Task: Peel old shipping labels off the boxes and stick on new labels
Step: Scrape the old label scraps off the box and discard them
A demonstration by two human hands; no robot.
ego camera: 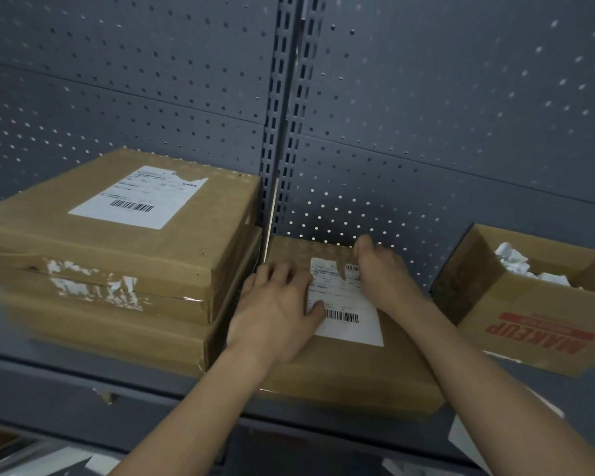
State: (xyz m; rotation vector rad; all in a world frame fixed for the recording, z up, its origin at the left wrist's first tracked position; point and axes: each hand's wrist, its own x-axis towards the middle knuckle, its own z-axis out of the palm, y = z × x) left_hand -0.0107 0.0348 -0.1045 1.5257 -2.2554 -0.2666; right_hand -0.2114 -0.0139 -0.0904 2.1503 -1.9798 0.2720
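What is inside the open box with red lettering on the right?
Crumpled white paper scraps lie in the open box. Its near wall hides the lower part, so what lies beneath them cannot be seen.

I am facing grey metal racking in what looks like a stockroom. A perforated back panel (461,97) rises behind the shelf (66,383), split by a slotted upright (282,97). Flat cardboard boxes (100,242) are stacked there, the top one bearing a barcoded shipping label (138,197), and an open carton (529,321) reads MAKEUP.

left grip (275,304), right grip (382,273): bare hands; forearms (193,407) bare, unsleeved.
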